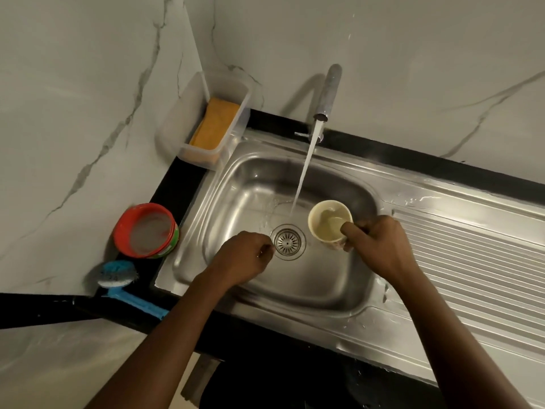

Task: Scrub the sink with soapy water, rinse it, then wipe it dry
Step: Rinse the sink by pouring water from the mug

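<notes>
A stream of water (303, 169) runs from the tap (327, 95) at the back edge of the steel sink (309, 290) and lands in the basin just behind the drain strainer (288, 241). The right hand (380, 246) grips a cream cup (329, 221) over the basin's right side, thumb hooked over its rim, beside the stream. The left hand (246, 258) hovers loosely curled just left of the strainer. On the black counter's left edge sit a red tub (146, 230) and a blue brush (118, 274); a clear container (215, 125) holding an orange cloth (214, 124) stands at the back left corner.
</notes>
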The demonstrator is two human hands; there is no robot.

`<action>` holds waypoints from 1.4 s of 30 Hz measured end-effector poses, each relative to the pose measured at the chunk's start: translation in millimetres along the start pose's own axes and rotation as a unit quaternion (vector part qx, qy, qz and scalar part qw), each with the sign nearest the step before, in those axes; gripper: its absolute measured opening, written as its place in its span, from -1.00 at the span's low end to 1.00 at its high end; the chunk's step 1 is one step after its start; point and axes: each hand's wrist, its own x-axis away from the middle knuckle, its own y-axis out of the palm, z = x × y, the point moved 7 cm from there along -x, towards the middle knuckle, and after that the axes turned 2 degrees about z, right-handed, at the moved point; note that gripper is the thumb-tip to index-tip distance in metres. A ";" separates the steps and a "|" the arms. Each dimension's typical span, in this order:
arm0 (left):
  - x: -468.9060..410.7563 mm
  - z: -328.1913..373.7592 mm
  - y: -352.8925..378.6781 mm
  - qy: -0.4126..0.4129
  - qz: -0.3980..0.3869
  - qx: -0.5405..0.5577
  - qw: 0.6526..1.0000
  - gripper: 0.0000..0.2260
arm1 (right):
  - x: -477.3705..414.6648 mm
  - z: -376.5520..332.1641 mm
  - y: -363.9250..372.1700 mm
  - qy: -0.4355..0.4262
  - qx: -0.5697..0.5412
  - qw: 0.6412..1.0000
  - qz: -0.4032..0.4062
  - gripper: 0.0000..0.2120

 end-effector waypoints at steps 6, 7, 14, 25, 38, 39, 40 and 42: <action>-39.4 1.0 -24.0 -0.032 0.089 0.134 0.986 -0.85 | 3.3 4.1 10.6 0.022 -0.119 0.993 0.012 -0.65; -46.9 1.6 -27.7 -0.032 0.101 0.145 0.984 -0.85 | 3.7 5.2 13.9 0.028 -0.143 0.989 0.013 -0.65; -113.9 17.0 -55.8 -0.027 0.140 0.219 0.965 -0.81 | 6.0 3.2 23.2 0.044 -0.196 0.979 0.025 -0.65; -215.2 50.7 -51.2 -0.200 0.018 0.622 0.757 -0.69 | 10.7 5.6 24.7 0.065 -0.248 0.966 0.036 -0.63; -223.1 61.7 -55.1 -0.133 0.035 0.647 0.750 -0.57 | 11.8 14.6 14.0 0.088 -0.264 0.958 0.071 -0.65; -223.2 64.4 -55.8 -0.123 0.033 0.625 0.770 -0.57 | 12.2 14.8 12.3 0.088 -0.275 0.955 0.073 -0.65; -223.0 67.2 -56.0 -0.116 0.031 0.602 0.790 -0.58 | 13.1 15.3 10.6 0.087 -0.286 0.951 0.075 -0.66; -221.2 74.0 -56.9 -0.102 0.032 0.546 0.831 -0.68 | 15.1 15.3 6.3 0.087 -0.296 0.948 0.075 -0.65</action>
